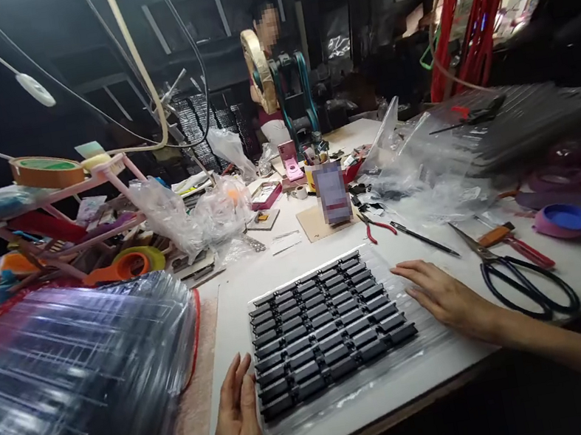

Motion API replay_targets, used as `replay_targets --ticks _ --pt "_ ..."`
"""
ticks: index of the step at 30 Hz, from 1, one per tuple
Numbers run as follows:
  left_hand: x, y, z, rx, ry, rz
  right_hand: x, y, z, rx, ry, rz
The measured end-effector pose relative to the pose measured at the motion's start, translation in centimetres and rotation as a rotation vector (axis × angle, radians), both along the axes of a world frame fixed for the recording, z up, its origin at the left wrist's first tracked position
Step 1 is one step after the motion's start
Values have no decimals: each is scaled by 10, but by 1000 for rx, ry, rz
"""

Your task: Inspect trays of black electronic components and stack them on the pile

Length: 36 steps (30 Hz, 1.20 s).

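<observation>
Several rows of small black ribbed parts (pixel 328 329) lie in a flat clear plastic tray (pixel 349 392) near the front edge of the table. My left hand (pixel 238 418) is at the tray's left side, fingers slightly bent and apart, close to or touching its edge. On the other side, my right hand (pixel 444 295) rests over the clear margin at the right, fingers stretched out and somewhat spread. Neither hand grips anything that I can make out. Beyond the tray lie red-handled pliers (pixel 374 227) and a thin black pen-like tool (pixel 423 237).
Large scissors (pixel 526 281) lie right of my right hand, near a purple-blue bowl (pixel 566 220). A stack of clear plastic trays (pixel 68 392) fills the left. A pink rack (pixel 77 187) holds tape. Behind are crumpled plastic bags (pixel 222 211), a phone-like object (pixel 332 191) and another person (pixel 271 105).
</observation>
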<state>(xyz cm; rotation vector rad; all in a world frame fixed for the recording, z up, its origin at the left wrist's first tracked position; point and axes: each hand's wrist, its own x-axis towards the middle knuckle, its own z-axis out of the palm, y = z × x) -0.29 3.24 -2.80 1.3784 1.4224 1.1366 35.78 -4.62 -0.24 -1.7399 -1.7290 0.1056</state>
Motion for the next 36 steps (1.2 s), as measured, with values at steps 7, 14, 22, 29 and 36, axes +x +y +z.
replay_targets --ticks 7,14,22,29,36 --pt "15 -4 10 104 -41 92 -6 3 -27 73 78 -53" --pt "14 -4 4 145 -17 75 -19 -5 -40 137 136 -116" --pt "11 -4 1 109 -12 39 -28 -6 -31 51 2 -121" --pt "10 -7 2 102 114 32 -31 -9 -27 -32 -40 -116" --pt "10 -7 3 72 103 34 -23 8 1 -5 10 -8"
